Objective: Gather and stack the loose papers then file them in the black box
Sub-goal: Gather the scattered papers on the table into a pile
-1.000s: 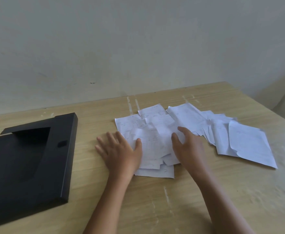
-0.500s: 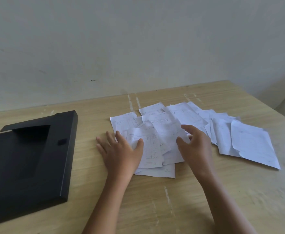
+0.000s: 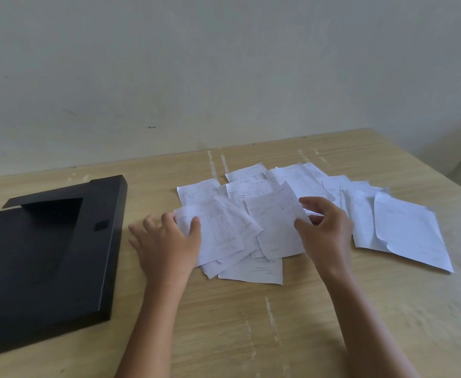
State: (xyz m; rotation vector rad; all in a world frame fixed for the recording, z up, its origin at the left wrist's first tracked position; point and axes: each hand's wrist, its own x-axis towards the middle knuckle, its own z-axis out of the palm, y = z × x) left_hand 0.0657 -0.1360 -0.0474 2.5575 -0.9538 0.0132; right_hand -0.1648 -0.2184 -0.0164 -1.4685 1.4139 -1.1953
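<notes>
**Hands on paper pile, box off to the left**

Head view only.

Papers (image 3: 278,214): loose white sheets fanned across the table (image 3: 251,336), overlapping, unstacked. Densest between the two hands; a further spread trailing right, ending in one larger sheet (image 3: 412,233) with a curled near edge. Faint handwriting and sketches on several; not legible.

Left hand (image 3: 166,241): at the pile's left edge, fingers spread, thumb on top of one sheet (image 3: 218,230), fingers behind its left edge. Loose pinch on that sheet, corner slightly lifted.

Right hand (image 3: 324,227): on the middle of the pile, curled halfway, thumb and fingers closing on the right edge of a tilted sheet (image 3: 275,225). Light grip, not a fist.

Box (image 3: 46,255): black, lying flat on the table, well left of the papers, just beside the left hand but not touching. Cut-out recess and a small square catch on its top face. No papers in or on it.

Plain wall (image 3: 223,77) behind.
</notes>
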